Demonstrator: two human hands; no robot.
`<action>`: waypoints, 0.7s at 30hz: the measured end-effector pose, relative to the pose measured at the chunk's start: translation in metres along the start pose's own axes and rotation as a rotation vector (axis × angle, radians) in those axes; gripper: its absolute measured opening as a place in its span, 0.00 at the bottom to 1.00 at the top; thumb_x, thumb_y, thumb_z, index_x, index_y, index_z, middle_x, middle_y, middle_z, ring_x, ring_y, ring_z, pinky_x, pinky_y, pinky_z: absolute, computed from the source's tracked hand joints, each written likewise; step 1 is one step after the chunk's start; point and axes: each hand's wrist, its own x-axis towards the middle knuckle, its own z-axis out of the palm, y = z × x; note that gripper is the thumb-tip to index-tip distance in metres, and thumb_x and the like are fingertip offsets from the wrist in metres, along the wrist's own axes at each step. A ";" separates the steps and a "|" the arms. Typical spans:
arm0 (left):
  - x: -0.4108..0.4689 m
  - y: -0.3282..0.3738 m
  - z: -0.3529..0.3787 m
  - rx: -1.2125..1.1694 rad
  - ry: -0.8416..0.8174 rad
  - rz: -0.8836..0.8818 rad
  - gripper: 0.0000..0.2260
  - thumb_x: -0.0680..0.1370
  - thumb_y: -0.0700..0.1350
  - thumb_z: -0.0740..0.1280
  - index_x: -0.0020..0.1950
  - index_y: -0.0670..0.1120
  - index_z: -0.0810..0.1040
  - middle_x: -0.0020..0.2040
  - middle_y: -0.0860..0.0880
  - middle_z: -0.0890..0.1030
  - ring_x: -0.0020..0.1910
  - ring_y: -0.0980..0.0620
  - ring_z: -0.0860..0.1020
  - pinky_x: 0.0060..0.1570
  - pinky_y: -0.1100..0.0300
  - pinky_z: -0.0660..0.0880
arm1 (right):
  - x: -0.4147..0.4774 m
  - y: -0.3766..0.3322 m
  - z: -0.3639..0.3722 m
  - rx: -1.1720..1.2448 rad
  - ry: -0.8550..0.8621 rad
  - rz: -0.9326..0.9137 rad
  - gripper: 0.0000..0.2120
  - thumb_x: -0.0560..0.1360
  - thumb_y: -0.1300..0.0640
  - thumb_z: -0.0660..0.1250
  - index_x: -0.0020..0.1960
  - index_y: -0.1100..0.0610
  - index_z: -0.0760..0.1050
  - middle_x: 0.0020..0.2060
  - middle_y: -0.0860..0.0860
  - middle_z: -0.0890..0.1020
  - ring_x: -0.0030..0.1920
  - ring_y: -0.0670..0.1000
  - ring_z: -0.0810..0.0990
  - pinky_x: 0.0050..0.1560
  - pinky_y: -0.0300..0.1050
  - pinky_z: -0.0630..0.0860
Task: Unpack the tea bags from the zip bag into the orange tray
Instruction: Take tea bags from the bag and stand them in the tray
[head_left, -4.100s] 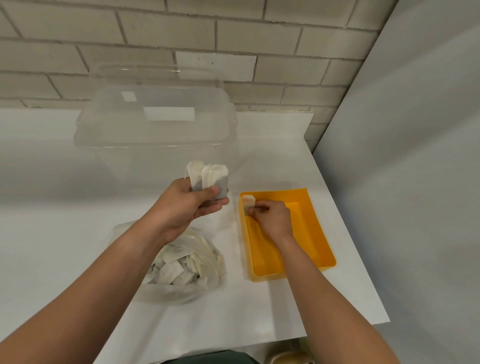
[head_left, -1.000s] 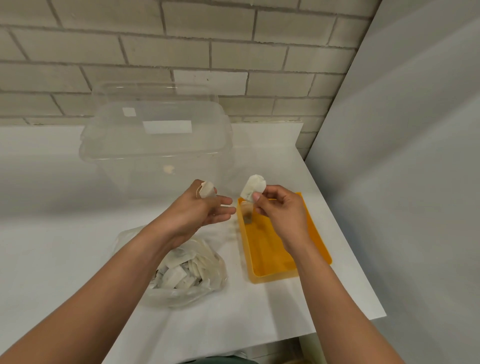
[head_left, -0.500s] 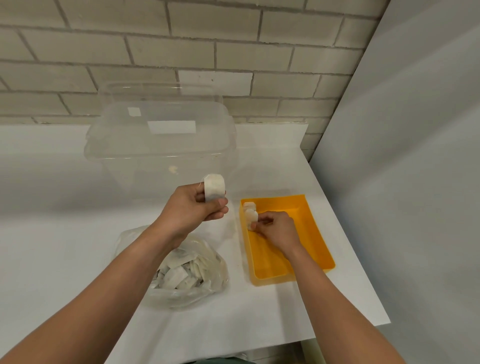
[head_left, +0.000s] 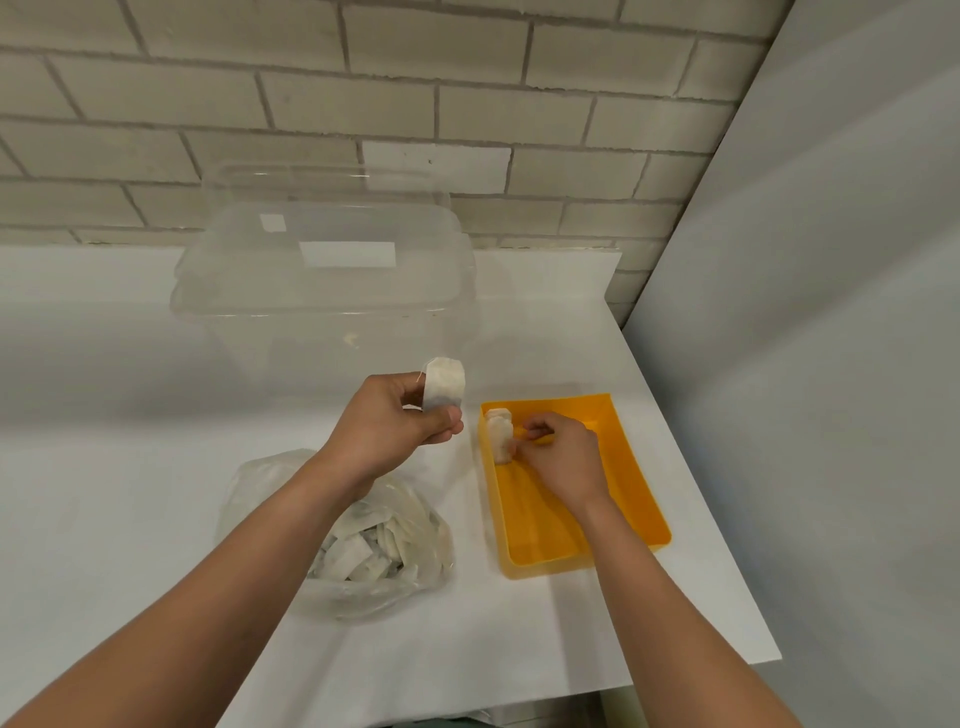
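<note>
My left hand (head_left: 387, 426) pinches one white tea bag (head_left: 443, 385) upright above the table, left of the orange tray (head_left: 631, 467). Inside the tray my right hand (head_left: 561, 454) is curled, its fingertips on a tea bag (head_left: 501, 441) standing on edge against the tray's far left wall, beside another tea bag (head_left: 497, 414). The clear zip bag (head_left: 363, 540) lies open on the table under my left forearm, holding several white tea bags.
A large clear plastic tub (head_left: 322, 291) stands on the white table (head_left: 130, 467) behind my hands, against the brick wall. A grey wall panel (head_left: 831, 364) closes the right side. The table's front edge runs just below the tray and the zip bag.
My right hand brought a tea bag down into the tray's far left corner and stays on it. My left hand now holds a single tea bag, raised slightly.
</note>
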 end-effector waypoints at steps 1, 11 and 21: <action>0.001 -0.001 0.002 0.013 -0.002 0.007 0.07 0.77 0.38 0.76 0.53 0.45 0.86 0.46 0.45 0.88 0.47 0.47 0.88 0.53 0.57 0.84 | -0.004 -0.006 -0.007 0.034 0.025 -0.017 0.11 0.74 0.51 0.77 0.55 0.50 0.84 0.44 0.42 0.83 0.48 0.43 0.83 0.46 0.31 0.73; 0.000 0.004 0.031 0.117 -0.050 0.089 0.23 0.72 0.43 0.80 0.63 0.55 0.77 0.43 0.49 0.88 0.43 0.49 0.87 0.56 0.45 0.82 | -0.047 -0.071 -0.053 0.681 -0.225 -0.066 0.13 0.78 0.56 0.73 0.62 0.54 0.82 0.47 0.52 0.87 0.45 0.51 0.85 0.49 0.50 0.84; 0.003 -0.007 0.041 0.503 -0.152 0.084 0.30 0.72 0.53 0.80 0.70 0.53 0.74 0.62 0.55 0.81 0.55 0.56 0.82 0.54 0.59 0.79 | -0.030 -0.036 -0.040 0.472 -0.094 -0.153 0.04 0.78 0.56 0.74 0.47 0.56 0.85 0.38 0.50 0.85 0.41 0.54 0.84 0.48 0.57 0.83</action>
